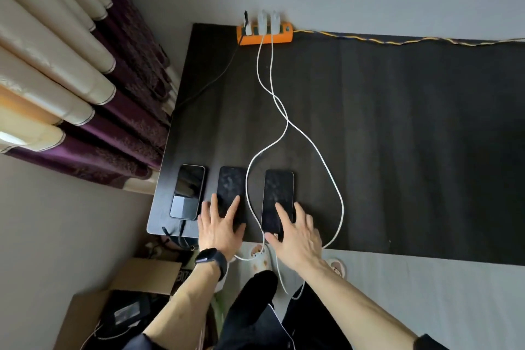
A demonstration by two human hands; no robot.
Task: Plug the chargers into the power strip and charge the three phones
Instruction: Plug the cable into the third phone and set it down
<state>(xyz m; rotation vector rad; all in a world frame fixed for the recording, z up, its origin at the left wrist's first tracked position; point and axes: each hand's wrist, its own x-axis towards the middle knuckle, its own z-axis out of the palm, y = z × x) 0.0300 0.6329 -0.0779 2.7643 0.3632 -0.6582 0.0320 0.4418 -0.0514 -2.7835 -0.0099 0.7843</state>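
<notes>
Middle phone [231, 193] and right phone [277, 202] lie near the desk [397, 150] front edge, long axes pointing away. Left hand [220, 227] and right hand [295, 236] rest on their near ends, fingers [281, 214] spread, gripping nothing.

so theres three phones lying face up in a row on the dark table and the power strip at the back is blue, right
Not quite: the power strip is orange, not blue, as the head view shows. The rest holds: three phones, the left phone, the middle phone and the right phone, lie face up in a row on the dark table.
</notes>
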